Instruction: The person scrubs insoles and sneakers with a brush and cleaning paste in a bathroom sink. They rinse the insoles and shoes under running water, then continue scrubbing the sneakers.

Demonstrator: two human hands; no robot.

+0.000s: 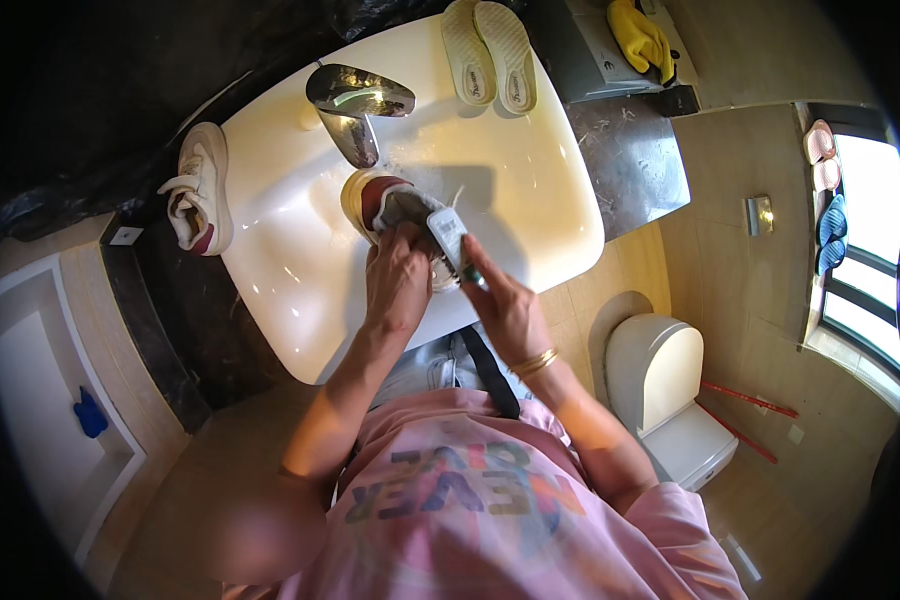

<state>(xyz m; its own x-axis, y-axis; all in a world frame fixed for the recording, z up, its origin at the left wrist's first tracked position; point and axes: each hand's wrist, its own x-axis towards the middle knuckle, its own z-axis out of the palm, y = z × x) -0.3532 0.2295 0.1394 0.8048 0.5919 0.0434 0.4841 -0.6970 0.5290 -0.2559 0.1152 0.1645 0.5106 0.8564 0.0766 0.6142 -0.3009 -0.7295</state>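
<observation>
Over the white washbasin [562, 217], my left hand [401, 277] grips a wet-looking shoe [367, 199] with a dark red heel, its fingers at the shoe's opening. My right hand [502, 292] holds a scrub brush [450, 240] with a pale back, bristles turned towards the shoe's side. The shoe's front part is mostly hidden by the hands and brush. A chrome faucet [356, 112] stands just beyond the heel. The other shoe [199, 191], white with a dark red heel, rests on the basin's left edge. Two pale insoles [495, 60] lie at the basin's far right edge.
A dark stone counter [630, 165] borders the basin at right, with a yellow cloth [641, 41] on a grey box [592, 52] behind. A toilet [652, 375] stands at lower right. Slippers [832, 225] stand by the window. A blue cloth-like item [90, 412] is at far left.
</observation>
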